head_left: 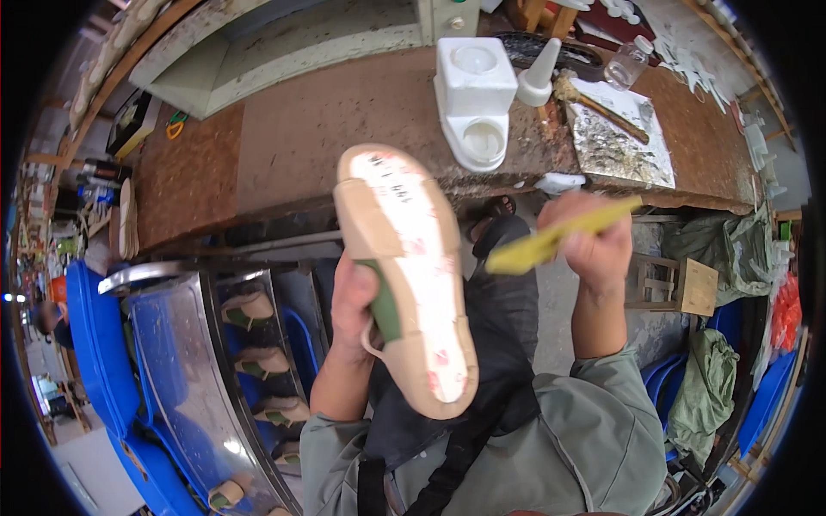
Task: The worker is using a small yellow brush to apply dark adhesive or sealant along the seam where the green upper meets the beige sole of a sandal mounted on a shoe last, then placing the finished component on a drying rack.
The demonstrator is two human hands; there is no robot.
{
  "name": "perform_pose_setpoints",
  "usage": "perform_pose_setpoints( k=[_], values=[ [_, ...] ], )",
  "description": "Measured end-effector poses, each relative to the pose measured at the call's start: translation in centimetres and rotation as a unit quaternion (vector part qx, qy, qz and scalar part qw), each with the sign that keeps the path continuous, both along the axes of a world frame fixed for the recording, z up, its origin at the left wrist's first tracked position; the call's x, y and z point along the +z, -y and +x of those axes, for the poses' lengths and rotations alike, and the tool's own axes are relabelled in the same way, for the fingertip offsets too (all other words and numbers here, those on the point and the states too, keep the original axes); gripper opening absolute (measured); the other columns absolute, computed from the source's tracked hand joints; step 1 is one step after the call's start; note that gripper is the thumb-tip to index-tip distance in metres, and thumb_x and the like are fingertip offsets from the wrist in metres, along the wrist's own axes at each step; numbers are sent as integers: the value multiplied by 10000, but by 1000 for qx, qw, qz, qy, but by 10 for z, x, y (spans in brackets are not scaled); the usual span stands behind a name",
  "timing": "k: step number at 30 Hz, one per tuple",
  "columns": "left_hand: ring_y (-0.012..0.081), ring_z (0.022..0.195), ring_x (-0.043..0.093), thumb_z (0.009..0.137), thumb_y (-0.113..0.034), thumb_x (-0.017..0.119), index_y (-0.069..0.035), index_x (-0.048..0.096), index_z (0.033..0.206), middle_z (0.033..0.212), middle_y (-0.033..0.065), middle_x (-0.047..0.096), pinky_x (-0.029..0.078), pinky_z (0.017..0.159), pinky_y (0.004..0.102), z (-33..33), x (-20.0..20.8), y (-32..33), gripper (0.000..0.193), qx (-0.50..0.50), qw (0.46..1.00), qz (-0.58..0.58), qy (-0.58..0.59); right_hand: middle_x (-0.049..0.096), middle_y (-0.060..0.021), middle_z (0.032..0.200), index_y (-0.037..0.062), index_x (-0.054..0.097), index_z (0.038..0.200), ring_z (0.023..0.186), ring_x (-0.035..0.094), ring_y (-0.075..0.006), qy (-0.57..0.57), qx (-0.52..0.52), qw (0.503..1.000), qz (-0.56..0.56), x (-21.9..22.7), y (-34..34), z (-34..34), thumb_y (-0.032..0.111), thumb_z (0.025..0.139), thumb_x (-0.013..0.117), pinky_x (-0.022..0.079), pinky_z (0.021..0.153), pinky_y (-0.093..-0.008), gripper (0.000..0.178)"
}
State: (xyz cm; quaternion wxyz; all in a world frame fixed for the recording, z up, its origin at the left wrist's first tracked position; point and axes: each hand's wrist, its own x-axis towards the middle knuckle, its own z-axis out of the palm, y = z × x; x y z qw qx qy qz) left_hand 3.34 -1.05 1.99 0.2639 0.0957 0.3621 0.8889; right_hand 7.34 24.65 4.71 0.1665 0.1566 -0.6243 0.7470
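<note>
– Gripping what?
– Clasping a shoe (419,275) in the left hand (348,297), before the bench (301,138); pinching a yellow pad (535,247) in the right hand (595,245).
– Lying how?
– Pointing lengthwise toward the bench; left of the pad, not touching.

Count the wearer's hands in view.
2: the left hand, near centre, holding a beige shoe; the right hand, farther right, gripping a yellow pad. The shoe partly hides the left hand.

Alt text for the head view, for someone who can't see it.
A person's left hand holds a beige shoe, its mostly white underside facing the camera, while the right hand holds a flat yellow piece. Beyond is a brown workbench with a white container.
</note>
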Motion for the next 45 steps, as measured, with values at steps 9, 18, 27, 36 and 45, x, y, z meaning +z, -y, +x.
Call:
perform_pose_setpoints(
  k=[9,18,27,36,45],
  values=[
    [253,996,625,932,-404,412,-16,404,1314,1180,169,576,535,828,366,-45,-48,-6,544,63,987,29,145,662,-94,800,-11,669,913,677,625,-162,111,-269,915,281,-84,-31,-80,102,840,652,463,592,-258,136],
    [224,961,611,886,-386,514,41,414,1248,1118,172,571,504,824,338,-74,-66,-14,569,135,978,-128,88,642,-50,752,-15,662,897,638,576,-103,175,-219,937,210,-98,-31,-93,85,844,648,440,563,-238,114],
    [239,1011,587,850,-410,559,67,383,1267,1155,181,548,478,875,342,-72,-36,-27,658,134,986,-94,34,650,-120,725,-59,637,864,560,581,-158,132,-71,988,-38,-17,21,-44,66,768,703,453,497,-265,170],
    [237,1001,589,817,-406,614,75,381,1255,1144,183,547,485,864,344,-38,2,-14,692,133,990,-51,-5,657,-141,726,-50,655,828,554,594,-203,-25,-54,992,111,15,49,-17,40,722,724,464,495,-283,155],
    [240,1035,590,915,-394,445,43,403,1284,1171,182,557,484,879,351,-10,16,6,573,140,985,-66,-71,652,-136,681,-58,658,796,524,601,-211,-102,21,984,143,34,63,17,28,686,734,467,469,-280,159]
  ],
)
